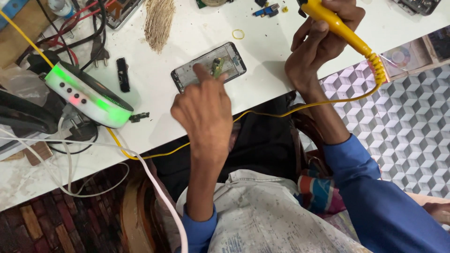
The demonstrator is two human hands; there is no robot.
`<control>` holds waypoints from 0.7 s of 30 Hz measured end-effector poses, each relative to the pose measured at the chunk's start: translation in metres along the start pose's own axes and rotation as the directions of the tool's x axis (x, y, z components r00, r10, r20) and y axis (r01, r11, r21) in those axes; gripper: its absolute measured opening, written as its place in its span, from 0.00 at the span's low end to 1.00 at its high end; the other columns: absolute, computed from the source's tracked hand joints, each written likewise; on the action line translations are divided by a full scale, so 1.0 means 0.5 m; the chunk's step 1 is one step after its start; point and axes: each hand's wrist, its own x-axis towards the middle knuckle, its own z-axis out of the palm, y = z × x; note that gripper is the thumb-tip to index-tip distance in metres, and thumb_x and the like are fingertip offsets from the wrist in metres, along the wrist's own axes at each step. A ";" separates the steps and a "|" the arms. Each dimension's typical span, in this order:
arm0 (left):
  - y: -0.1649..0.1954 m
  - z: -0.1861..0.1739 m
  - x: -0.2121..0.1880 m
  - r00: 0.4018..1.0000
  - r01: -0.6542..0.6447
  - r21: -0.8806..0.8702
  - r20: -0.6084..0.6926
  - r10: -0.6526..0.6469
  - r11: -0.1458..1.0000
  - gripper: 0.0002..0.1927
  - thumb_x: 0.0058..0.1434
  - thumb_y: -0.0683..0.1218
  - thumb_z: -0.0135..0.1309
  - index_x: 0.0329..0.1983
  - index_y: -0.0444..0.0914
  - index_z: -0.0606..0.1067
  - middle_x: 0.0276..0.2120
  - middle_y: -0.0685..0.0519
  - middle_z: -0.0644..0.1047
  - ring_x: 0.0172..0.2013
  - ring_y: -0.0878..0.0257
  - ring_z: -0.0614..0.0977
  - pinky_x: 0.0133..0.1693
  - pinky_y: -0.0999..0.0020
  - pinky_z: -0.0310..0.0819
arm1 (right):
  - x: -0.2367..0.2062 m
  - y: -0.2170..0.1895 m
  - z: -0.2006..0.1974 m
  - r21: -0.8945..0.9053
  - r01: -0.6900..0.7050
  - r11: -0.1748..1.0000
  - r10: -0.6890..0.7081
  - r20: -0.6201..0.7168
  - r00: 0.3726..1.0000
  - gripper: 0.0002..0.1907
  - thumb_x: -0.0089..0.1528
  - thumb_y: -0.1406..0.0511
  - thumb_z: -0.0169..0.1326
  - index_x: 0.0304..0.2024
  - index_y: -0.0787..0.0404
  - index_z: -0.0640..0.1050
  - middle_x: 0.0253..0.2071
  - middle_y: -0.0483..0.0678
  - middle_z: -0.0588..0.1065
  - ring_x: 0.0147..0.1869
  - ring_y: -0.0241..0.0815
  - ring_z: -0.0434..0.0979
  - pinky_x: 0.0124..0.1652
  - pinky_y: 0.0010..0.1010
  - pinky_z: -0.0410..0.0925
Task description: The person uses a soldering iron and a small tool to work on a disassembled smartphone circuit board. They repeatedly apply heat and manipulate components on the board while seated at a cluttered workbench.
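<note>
Yellow soldering iron point(340, 26) gripped in right hand point(318, 47); left hand point(204, 110) (empty, index out) touches phone frame point(208, 65).

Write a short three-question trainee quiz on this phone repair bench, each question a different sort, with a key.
1. True or false: the right hand grips a yellow soldering iron.
2. Which does the left hand touch? A) the brush B) the opened phone frame C) the rubber band
3. Fill in: the round device beside the plugs glows ____.

Key: 1 true; 2 B; 3 green.
</note>
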 end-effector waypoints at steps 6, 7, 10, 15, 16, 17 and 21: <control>0.001 0.049 0.004 0.985 -0.124 0.200 -0.092 0.144 0.972 0.12 0.61 0.40 0.55 0.45 0.25 0.75 0.16 0.49 0.74 0.19 0.57 0.79 0.25 0.61 0.67 | 0.003 -0.005 -0.001 -0.050 -0.006 0.999 0.005 -0.013 1.000 0.19 0.76 0.54 0.42 0.54 0.64 0.67 0.36 0.46 0.68 0.13 0.31 0.56 0.17 0.20 0.50; 0.002 0.056 0.005 0.991 -0.108 0.238 -0.050 0.123 0.965 0.12 0.61 0.39 0.54 0.45 0.26 0.75 0.17 0.49 0.74 0.20 0.58 0.80 0.26 0.63 0.67 | 0.004 -0.006 -0.002 -0.054 0.000 0.999 -0.001 -0.011 1.000 0.19 0.76 0.54 0.42 0.55 0.64 0.67 0.35 0.45 0.67 0.13 0.31 0.55 0.18 0.20 0.50; 0.007 0.066 0.016 0.936 -0.173 0.255 -0.259 0.240 0.951 0.15 0.60 0.40 0.52 0.47 0.24 0.75 0.18 0.52 0.75 0.20 0.57 0.79 0.25 0.61 0.66 | 0.008 -0.004 -0.006 -0.046 0.010 0.999 -0.010 0.009 1.000 0.18 0.76 0.54 0.41 0.55 0.63 0.67 0.38 0.50 0.66 0.13 0.30 0.57 0.18 0.19 0.52; 0.014 0.039 0.038 0.992 -0.053 0.156 -0.105 0.070 0.986 0.16 0.72 0.51 0.50 0.34 0.35 0.76 0.21 0.47 0.77 0.23 0.51 0.81 0.27 0.54 0.69 | 0.007 0.002 -0.009 -0.038 0.020 0.999 -0.020 0.009 1.000 0.19 0.76 0.55 0.40 0.55 0.64 0.68 0.40 0.48 0.66 0.13 0.31 0.57 0.17 0.19 0.52; 0.014 0.031 0.043 0.999 -0.005 0.120 -0.038 0.009 0.993 0.18 0.74 0.52 0.49 0.34 0.35 0.76 0.21 0.46 0.77 0.24 0.50 0.81 0.27 0.54 0.70 | 0.006 0.004 -0.009 -0.031 0.015 0.999 -0.015 -0.002 1.000 0.19 0.76 0.55 0.41 0.55 0.64 0.68 0.42 0.49 0.65 0.14 0.31 0.57 0.17 0.19 0.53; 0.011 0.023 0.044 0.997 -0.038 0.140 -0.056 0.046 0.989 0.16 0.74 0.51 0.49 0.37 0.34 0.77 0.21 0.46 0.77 0.24 0.49 0.81 0.28 0.53 0.70 | 0.005 0.006 -0.009 -0.030 0.013 0.999 -0.013 0.000 1.000 0.19 0.76 0.54 0.41 0.55 0.64 0.68 0.42 0.48 0.66 0.13 0.31 0.57 0.17 0.19 0.52; -0.016 0.004 0.044 0.961 -0.263 0.238 -0.023 0.277 0.935 0.16 0.64 0.42 0.51 0.54 0.34 0.77 0.20 0.48 0.77 0.25 0.49 0.80 0.34 0.52 0.70 | 0.004 0.011 -0.013 -0.045 0.020 0.999 -0.020 -0.006 1.000 0.20 0.76 0.54 0.41 0.55 0.66 0.68 0.48 0.49 0.66 0.14 0.32 0.60 0.16 0.20 0.55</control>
